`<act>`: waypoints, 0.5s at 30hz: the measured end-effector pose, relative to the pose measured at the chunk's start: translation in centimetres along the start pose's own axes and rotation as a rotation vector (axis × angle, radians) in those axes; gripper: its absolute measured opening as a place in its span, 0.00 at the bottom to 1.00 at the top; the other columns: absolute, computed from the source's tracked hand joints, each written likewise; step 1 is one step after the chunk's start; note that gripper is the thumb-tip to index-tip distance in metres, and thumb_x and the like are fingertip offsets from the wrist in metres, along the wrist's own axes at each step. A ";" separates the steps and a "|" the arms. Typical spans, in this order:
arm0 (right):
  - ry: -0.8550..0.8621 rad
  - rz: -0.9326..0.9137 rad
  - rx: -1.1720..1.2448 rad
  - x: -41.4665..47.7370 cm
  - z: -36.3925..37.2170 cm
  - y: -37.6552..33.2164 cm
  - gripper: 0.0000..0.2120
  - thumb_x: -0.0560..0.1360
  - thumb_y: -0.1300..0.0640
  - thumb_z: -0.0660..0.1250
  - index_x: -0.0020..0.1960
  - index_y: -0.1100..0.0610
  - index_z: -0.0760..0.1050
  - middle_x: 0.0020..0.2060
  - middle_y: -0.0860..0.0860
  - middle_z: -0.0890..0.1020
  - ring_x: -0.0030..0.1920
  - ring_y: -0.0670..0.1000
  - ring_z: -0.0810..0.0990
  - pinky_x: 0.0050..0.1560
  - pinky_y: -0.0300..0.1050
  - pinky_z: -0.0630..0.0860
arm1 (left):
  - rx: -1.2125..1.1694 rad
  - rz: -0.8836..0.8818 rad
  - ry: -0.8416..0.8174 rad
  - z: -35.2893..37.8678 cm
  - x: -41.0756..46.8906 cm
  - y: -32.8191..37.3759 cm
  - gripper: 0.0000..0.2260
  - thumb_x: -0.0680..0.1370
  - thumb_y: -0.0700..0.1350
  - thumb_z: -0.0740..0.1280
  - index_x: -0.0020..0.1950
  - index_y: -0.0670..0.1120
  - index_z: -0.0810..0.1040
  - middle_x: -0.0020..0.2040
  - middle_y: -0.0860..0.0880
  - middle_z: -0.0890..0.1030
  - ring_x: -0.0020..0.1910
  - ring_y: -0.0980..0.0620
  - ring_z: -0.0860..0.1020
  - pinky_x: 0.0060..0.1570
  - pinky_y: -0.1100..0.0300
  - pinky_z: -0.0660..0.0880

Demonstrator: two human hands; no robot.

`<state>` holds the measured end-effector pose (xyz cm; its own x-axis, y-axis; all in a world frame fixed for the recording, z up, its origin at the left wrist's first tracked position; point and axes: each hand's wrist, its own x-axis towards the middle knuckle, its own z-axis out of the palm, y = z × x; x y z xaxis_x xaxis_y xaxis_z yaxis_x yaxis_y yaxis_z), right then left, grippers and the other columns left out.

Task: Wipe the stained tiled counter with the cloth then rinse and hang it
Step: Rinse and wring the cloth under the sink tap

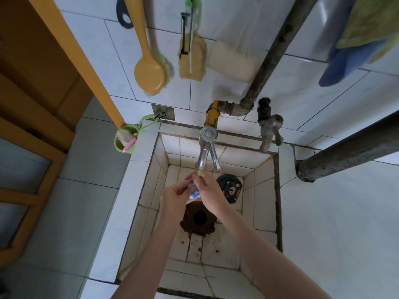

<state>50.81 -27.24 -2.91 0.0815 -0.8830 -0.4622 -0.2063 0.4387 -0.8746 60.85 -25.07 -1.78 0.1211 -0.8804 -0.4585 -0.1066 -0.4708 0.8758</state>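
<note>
Both hands meet under the chrome tap [206,147] inside the tiled sink [263,190]. A small blue and white cloth [193,192] is bunched between them, mostly hidden by the fingers. My left hand [173,198] grips it from the left and my right hand [208,190] from the right, just below the spout. I cannot tell whether water is running. The dark rusty drain hole [199,217] lies right under the hands. The white tiled counter [336,223] spreads to the right of the sink.
A yellow brush [149,70], a sponge mop head [191,59] and a pale pad [231,61] hang on the wall above. Blue and green towels [354,46] hang at top right. Dark pipes [345,156] cross the right side. A green cup [125,139] hangs left; a black strainer [230,187] lies in the sink.
</note>
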 end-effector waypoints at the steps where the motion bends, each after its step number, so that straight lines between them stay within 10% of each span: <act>1: 0.047 0.024 0.008 0.2 -0.2 -0.1 0.10 0.82 0.56 0.53 0.48 0.57 0.71 0.41 0.50 0.77 0.45 0.50 0.80 0.48 0.42 0.79 | 0.001 -0.003 -0.001 0.0 0.0 0.0 0.11 0.74 0.35 0.66 0.56 0.39 0.79 0.46 0.45 0.83 0.44 0.53 0.82 0.45 0.63 0.79; 8: -0.054 -0.086 0.145 -0.8 -0.7 1.1 0.16 0.81 0.52 0.53 0.57 0.62 0.73 0.54 0.61 0.77 0.52 0.60 0.78 0.56 0.52 0.76 | -0.072 -0.037 -0.007 0.0 0.2 0.3 0.11 0.75 0.37 0.65 0.56 0.40 0.78 0.45 0.45 0.83 0.44 0.51 0.82 0.45 0.62 0.79; 15: -0.050 -0.069 0.061 -0.8 0.0 0.7 0.11 0.82 0.55 0.52 0.53 0.58 0.72 0.44 0.50 0.78 0.44 0.46 0.79 0.43 0.34 0.75 | -0.055 -0.023 -0.010 -0.4 0.0 -0.2 0.09 0.74 0.39 0.67 0.54 0.42 0.80 0.41 0.50 0.83 0.43 0.54 0.82 0.44 0.64 0.78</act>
<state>50.57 -26.25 -3.16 0.1424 -0.9026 -0.4063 -0.1392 0.3881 -0.9110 61.26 -24.92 -1.87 0.1134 -0.8698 -0.4801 -0.0499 -0.4876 0.8716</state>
